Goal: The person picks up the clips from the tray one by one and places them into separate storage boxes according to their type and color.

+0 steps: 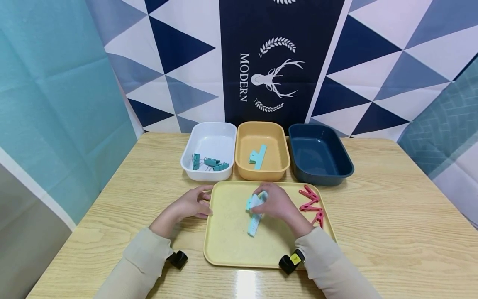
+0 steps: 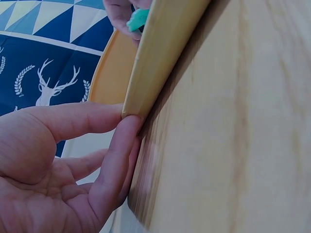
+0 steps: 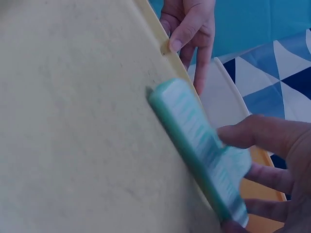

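My right hand (image 1: 276, 201) is over the middle of the pale yellow tray (image 1: 225, 249), pinching a mint-green bag clip (image 1: 254, 225) with a long bar. In the right wrist view the clip (image 3: 192, 141) slants along the tray surface, thumb and fingers at its handle. On the tray's left edge, my left hand (image 1: 192, 202) holds the rim. The left wrist view shows its thumb and fingertips (image 2: 127, 127) meeting at that rim. Several pinkish-red clothespins (image 1: 310, 206) lie along the right side of the tray.
Behind the tray stand three bins in a row. The white bin (image 1: 209, 129) contains several teal binder clips (image 1: 212, 162). A similar mint bag clip (image 1: 259, 158) lies in the orange-yellow bin (image 1: 261, 129). At right is a navy bin (image 1: 321, 143). A patterned cloth hangs behind the wooden table (image 1: 392, 207).
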`<state>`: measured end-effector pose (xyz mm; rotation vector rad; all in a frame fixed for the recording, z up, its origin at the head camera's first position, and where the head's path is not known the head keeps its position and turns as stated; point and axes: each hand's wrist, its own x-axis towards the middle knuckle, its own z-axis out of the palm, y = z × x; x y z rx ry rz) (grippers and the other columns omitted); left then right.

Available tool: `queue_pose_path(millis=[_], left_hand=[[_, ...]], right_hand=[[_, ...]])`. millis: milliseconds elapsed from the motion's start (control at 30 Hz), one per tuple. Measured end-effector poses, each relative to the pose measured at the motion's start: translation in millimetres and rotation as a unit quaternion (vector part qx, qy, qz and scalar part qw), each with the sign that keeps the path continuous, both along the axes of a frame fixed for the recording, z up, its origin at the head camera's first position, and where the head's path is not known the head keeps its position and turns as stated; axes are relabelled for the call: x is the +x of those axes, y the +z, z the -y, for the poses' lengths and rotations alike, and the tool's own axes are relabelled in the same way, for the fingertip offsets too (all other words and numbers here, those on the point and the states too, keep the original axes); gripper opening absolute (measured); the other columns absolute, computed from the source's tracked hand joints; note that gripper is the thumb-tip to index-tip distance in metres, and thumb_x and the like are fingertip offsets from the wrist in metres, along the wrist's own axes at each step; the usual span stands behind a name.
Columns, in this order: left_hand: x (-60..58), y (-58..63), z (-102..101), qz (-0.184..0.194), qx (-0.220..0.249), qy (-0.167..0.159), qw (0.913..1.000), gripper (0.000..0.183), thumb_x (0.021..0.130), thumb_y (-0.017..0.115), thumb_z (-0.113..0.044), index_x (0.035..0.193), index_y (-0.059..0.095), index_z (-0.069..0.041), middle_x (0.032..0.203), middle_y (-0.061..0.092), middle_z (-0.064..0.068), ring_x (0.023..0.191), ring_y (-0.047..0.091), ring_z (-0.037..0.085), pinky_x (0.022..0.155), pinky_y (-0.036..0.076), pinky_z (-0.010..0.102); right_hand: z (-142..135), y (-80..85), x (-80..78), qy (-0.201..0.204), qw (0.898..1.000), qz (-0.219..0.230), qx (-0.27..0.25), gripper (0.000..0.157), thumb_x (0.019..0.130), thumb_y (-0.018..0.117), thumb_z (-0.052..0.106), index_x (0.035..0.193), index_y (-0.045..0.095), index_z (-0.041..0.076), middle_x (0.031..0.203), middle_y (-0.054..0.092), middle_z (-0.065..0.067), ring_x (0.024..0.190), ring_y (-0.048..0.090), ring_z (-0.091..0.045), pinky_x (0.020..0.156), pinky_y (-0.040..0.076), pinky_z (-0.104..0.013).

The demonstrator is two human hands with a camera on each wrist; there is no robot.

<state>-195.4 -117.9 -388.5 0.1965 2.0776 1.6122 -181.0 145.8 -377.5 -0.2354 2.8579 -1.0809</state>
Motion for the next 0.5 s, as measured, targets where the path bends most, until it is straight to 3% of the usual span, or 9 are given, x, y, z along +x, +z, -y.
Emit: queue_pose_path(millis=[67,200,367,500], left_hand=[[0.0,-0.4,0.2,0.001,0.001,0.002,1.0,0.078,0.074,0.065,0.015,0.142,0.032,-0.003,0.113,0.047,0.021,0.09,0.06,0.024,0.071,0.057,0.039],[0.6,-0.2,0.3,0.0,-0.003,0.001,1.0,0.078,0.074,0.066,0.014,0.142,0.031,-0.003,0.114,0.046,0.021,0.091,0.06,0.025,0.071,0.057,0.038],[1.7,1.3,0.6,-0.002,-0.005,-0.001,1.0,0.08,0.074,0.067,0.014,0.143,0.029,-0.001,0.115,0.045,0.021,0.091,0.059,0.024,0.07,0.057,0.039],[1.6,1.7,0.9,-0.004,-0.004,-0.003,1.0,0.08,0.075,0.067,0.013,0.143,0.028,-0.001,0.115,0.045,0.021,0.092,0.059,0.024,0.07,0.057,0.039]], right_hand=[[-0.3,0.8,0.1,-0.017,1.0,0.005,-0.02,0.039,0.062,0.086,0.02,0.093,0.067,0.008,0.103,0.06,-0.01,0.092,0.053,-0.026,0.079,0.047,-0.036],[-2.1,1.3,-0.7,-0.047,0.997,0.021,-0.057,0.041,0.064,0.085,0.022,0.098,0.066,0.007,0.088,0.059,-0.007,0.075,0.05,-0.022,0.06,0.044,-0.029],[-4.9,2.7,-0.8,-0.058,0.994,0.028,-0.091,0.043,0.066,0.084,0.023,0.103,0.067,0.007,0.092,0.059,-0.009,0.081,0.05,-0.024,0.062,0.045,-0.029],[-6.6,6.2,1.2,-0.065,0.988,0.037,-0.134,0.043,0.067,0.083,0.024,0.104,0.067,0.008,0.104,0.061,-0.011,0.095,0.053,-0.028,0.072,0.049,-0.035]])
